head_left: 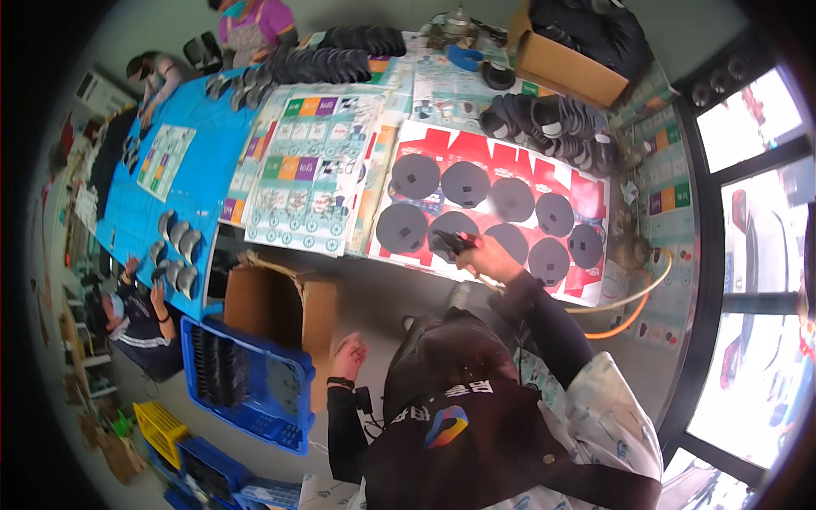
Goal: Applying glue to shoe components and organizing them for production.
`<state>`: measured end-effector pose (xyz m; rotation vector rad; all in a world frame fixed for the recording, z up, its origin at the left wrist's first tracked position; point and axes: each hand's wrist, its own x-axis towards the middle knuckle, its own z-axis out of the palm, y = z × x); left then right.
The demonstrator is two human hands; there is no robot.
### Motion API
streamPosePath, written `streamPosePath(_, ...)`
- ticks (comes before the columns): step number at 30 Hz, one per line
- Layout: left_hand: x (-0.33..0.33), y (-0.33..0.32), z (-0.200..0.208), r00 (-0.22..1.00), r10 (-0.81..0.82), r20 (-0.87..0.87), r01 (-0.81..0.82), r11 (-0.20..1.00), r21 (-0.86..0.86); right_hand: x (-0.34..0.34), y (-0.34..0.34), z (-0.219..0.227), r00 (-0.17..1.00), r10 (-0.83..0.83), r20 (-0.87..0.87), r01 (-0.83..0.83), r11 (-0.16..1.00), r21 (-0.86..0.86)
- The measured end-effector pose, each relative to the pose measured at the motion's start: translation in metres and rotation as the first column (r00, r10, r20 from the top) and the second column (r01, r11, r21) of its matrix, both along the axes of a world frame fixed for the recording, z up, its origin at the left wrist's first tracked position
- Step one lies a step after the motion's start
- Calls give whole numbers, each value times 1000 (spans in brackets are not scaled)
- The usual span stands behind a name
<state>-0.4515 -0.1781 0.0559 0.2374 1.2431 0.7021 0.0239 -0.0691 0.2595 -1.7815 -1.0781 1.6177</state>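
Note:
My right hand (491, 260) is closed round a black spray gun (453, 243) above the near edge of the table. A pale hose (625, 299) runs from near that hand to the right. Below and beyond the gun, several flat dark grey discs (465, 184) lie in two rows on a red and white printed sheet (497, 146). Some carry a small black square. A whitish haze blurs one disc in the far row. My left hand (348, 355) hangs low beside a cardboard box, its fingers loosely bent, with nothing visible in them.
Curved dark pieces (552, 123) are heaped behind the discs, near an open carton (565, 64). Printed sheets (310, 170) cover the table to the left. A blue crate (246, 382) and a cardboard box (319, 314) stand at lower left. Other people work around a blue-covered table (183, 200).

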Motion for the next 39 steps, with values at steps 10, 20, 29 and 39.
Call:
streamPosePath(10,-82,-141,-15,885,465,23,-460,881,-109,-34,85,-77,858,175,484,-261,958,116)
streamPosePath(20,-52,-68,4,915,400,-43,-402,903,-151,-30,111,-67,886,213,413,-283,952,115)
streamPosePath(29,-71,20,20,955,271,119,-272,962,-7,-40,118,-52,872,235,430,-335,926,174)
streamPosePath(39,-78,111,45,975,223,2,-223,975,-7,-31,101,-59,828,-14,561,-173,945,278)
